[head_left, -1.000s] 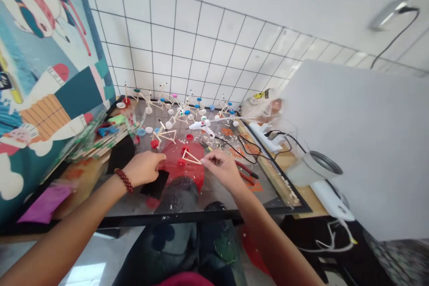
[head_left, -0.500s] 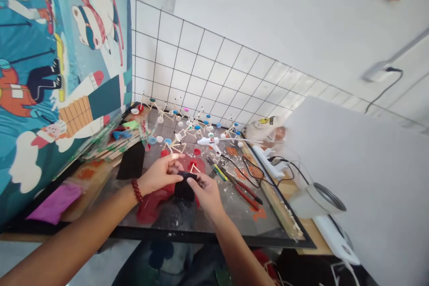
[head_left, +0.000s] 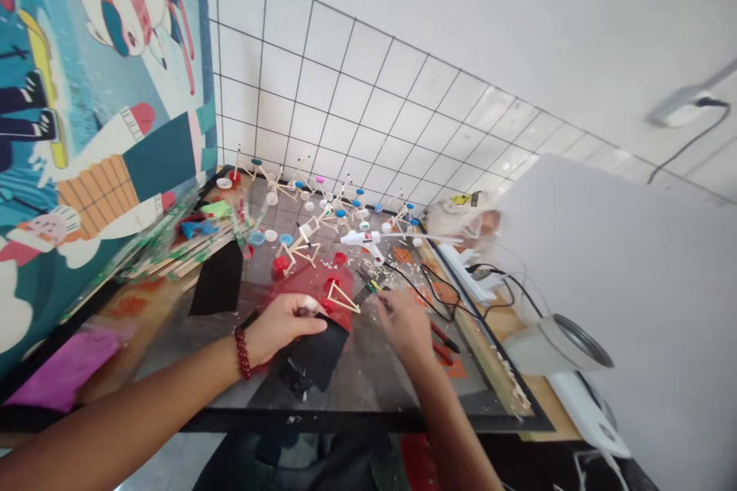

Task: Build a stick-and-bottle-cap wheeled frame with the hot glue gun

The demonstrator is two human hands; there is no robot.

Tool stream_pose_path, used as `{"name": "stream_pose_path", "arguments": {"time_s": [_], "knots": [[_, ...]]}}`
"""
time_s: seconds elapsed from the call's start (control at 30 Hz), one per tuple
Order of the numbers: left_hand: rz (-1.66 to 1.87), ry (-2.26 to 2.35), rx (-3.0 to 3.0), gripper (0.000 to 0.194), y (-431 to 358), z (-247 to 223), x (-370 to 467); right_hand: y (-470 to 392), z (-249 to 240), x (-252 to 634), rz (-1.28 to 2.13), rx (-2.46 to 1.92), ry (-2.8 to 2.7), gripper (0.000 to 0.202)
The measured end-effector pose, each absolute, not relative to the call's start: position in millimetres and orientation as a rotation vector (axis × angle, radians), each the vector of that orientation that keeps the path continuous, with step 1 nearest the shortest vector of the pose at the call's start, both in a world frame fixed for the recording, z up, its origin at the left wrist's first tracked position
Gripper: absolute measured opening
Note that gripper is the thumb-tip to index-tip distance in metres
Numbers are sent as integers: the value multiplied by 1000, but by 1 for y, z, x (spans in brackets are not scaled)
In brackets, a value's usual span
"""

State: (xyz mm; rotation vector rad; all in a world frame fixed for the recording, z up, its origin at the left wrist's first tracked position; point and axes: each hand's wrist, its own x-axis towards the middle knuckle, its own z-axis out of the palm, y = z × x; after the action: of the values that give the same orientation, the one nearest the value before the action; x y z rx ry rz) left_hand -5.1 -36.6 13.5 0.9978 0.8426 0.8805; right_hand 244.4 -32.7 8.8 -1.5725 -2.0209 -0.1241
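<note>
My left hand (head_left: 288, 326) pinches a black sheet (head_left: 322, 353) by its upper edge, thumb on top. The sheet hangs tilted over the table, its lower part crumpled or shiny. My right hand (head_left: 406, 326) is over the tools to the right, fingers curled and blurred. Its fingertips are at a green-and-yellow utility knife (head_left: 375, 285), partly covered; whether they grip it is unclear. Red-handled pliers (head_left: 443, 341) lie partly behind this hand. Between the hands, a small stick frame (head_left: 342, 298) stands by a red bottle cap on a red sheet (head_left: 305, 280).
A white glue gun (head_left: 365, 242) lies beyond the hands, its black cord running right. Several stick-and-cap figures (head_left: 328, 215) stand at the back. Another black sheet (head_left: 217, 280) and wooden sticks (head_left: 187, 253) are left. A power strip (head_left: 469, 276) lines the right edge.
My right hand has let go of the black sheet and moved right to the tools. My left hand still holds the sheet, now lower and more spread out. The view has shifted slightly.
</note>
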Motion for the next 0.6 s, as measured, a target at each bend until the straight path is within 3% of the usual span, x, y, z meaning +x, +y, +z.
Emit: {"name": "stream_pose_path", "arguments": {"time_s": [0.1, 0.27, 0.47, 0.6], "knots": [[828, 822, 1095, 26, -40, 12, 0, -14, 9, 273, -451, -1749, -2209, 18], [653, 610, 1261, 30, -45, 15, -5, -2, 4, 270, -571, -1725, -2338, 19], [276, 298, 1456, 41, -57, 21, -13, -7, 8, 276, -439, -1628, -2011, 13], [330, 277, 1585, 30, -67, 18, -8, -33, 13, 289, -108, -1673, -1884, 14]]}}
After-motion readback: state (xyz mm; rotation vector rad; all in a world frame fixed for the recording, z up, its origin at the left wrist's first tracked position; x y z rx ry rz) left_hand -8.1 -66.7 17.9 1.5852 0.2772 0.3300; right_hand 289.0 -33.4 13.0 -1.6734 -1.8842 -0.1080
